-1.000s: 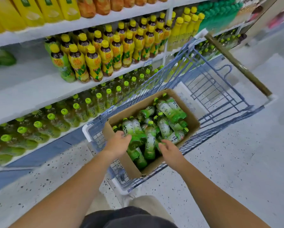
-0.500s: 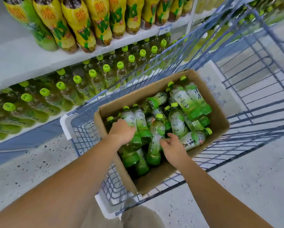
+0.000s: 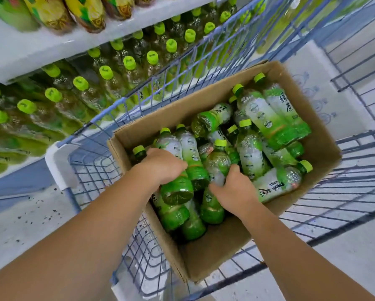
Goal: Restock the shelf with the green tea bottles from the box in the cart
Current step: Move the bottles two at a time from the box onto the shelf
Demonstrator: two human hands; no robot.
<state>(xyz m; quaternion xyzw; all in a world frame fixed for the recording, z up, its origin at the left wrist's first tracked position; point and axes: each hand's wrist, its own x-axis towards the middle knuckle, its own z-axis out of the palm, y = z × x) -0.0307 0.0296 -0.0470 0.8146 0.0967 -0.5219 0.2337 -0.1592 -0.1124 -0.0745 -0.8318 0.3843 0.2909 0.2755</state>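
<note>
Head view: a cardboard box sits in a blue wire cart, and loose green tea bottles lie heaped in it, most on their sides with caps towards the far edge of the box. The left hand is inside the box by its left wall, its fingers curled over the left bottle, whose base points at the camera. The right hand is near the middle of the box, thumb up and fingers wrapped round the middle bottle. Just beyond the cart's left side, the shelf carries rows of upright green-capped bottles below its board and yellow-labelled bottles on top
</note>
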